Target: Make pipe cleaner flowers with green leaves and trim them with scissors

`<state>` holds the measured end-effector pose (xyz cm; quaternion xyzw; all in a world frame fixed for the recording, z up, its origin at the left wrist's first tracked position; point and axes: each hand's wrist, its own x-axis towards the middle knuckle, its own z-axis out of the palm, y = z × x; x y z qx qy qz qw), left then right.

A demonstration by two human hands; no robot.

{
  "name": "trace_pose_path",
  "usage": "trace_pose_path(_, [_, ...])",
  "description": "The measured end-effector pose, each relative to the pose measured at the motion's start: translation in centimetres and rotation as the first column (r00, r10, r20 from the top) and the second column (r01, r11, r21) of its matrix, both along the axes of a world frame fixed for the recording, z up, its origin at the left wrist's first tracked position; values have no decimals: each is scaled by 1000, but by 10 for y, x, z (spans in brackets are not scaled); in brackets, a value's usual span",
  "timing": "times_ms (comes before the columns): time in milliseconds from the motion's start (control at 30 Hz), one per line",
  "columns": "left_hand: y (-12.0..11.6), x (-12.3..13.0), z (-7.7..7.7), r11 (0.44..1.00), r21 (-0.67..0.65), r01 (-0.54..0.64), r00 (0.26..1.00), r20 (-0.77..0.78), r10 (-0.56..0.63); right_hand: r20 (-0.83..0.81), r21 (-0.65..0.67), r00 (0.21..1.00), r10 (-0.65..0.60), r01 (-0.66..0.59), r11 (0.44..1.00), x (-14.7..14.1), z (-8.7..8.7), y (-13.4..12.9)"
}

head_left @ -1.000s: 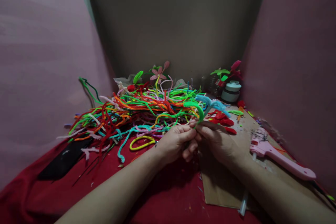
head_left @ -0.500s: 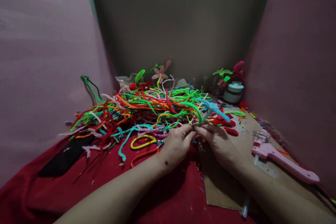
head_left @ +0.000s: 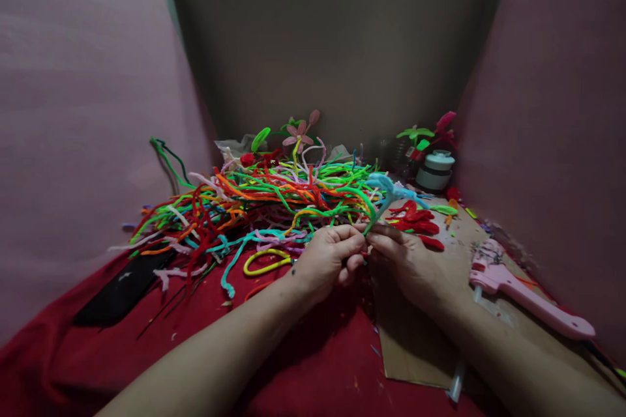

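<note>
While your left hand [head_left: 328,262] pinches the stem [head_left: 371,226], your right hand [head_left: 409,266] pinches it too | from them: blue petals [head_left: 388,190], 1 o'clock | pipe cleaners [head_left: 274,199], 10 o'clock | glue gun [head_left: 528,300], 3 o'clock

Light blue fuzzy flower [head_left: 386,190], green stem [head_left: 372,220] tilted, pinched between both hands [head_left: 362,251]

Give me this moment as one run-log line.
left hand: fingertips at base of blue fuzzy piece | right hand: pinching same base | fuzzy-stem pile: beyond hands | pink glue gun: on cardboard
</note>
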<state>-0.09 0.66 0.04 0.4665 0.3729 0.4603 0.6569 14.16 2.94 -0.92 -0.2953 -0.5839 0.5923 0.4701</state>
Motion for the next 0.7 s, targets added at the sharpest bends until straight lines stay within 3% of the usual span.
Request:
trace_pose_path(233, [3,-6,-3,948,-77,310,904,332,-269,-85,-24,996,-2,0,1000,2,-8,3])
trace_pose_path(300, [3,-6,-1,942,-75,328,899,329,-287,-107,-40,994,-20,16,999,2,-10,3])
trace_pose_path(367, [2,-5,2,958,-64,281,938,229,-260,-132,-49,991,-15,8,999,1,-10,3])
trace_pose_path(433, [0,-3,3,990,12,141,990,-4,-141,-143,-32,990,-2,-3,999,1,-7,3])
trace_pose_path(500, [-3,0,3,977,215,-13,957,-280,74,-121,10,993,-8,10,1000,0,-2,1])
trace_pose_path(600, [-5,2,-4,827,560,-46,771,-507,386,-75,57,997,-15,20,998,0,4,-1])
trace_pose_path(667, [-4,2,-9,751,660,18,676,-561,477,-80,67,997,5,1,998,-1,4,-1])
trace_pose_path(700, [-4,1,-12,740,671,41,651,-580,490,-84,68,996,12,-6,998,-1,3,-1])
